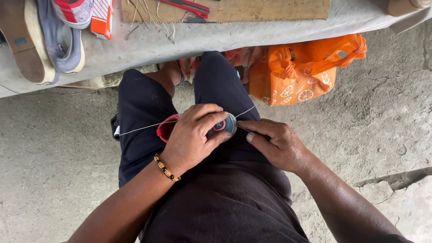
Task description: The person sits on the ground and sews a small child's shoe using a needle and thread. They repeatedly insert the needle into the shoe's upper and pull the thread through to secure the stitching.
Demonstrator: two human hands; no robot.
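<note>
While your left hand (pixel 191 135) wraps closed around the small shoe (pixel 222 126) on your lap, its toe sits just beyond your right hand's (pixel 276 144) pinched fingertips (pixel 246 127), and the taut thread (pixel 144 128) runs crosswise past both.

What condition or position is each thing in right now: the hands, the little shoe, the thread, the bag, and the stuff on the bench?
Left hand: wrapped over the small shoe, holding it on the lap.
Right hand: fingertips pinched at the shoe's toe.
Small shoe: mostly covered, pink rim showing.
White thread: pulled taut across the thigh.
Orange bag: slumped on the ground, crumpled.
Red utility knife: lying flat on the board.
Shoes on bench: lying soles up.
</note>
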